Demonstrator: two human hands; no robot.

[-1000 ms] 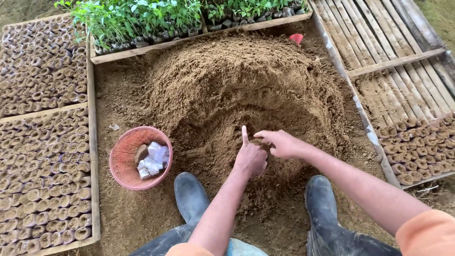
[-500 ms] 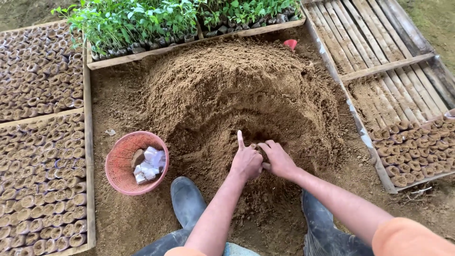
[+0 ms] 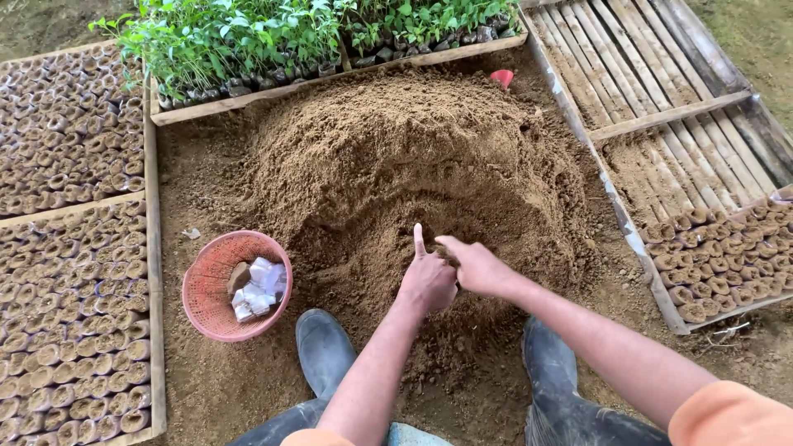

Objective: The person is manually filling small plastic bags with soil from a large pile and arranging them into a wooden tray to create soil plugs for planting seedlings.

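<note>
Soil mound (image 3: 413,157) before both hands, pink basket (image 3: 206,310) left, seedling trays (image 3: 248,41) behind

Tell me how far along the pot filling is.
Done: filled pots pack the trays on one side, more pots on the other. In hand: left hand and right hand work at the soil pile. Left: a big pile, bare slats, and empty bags in the basket.
</note>
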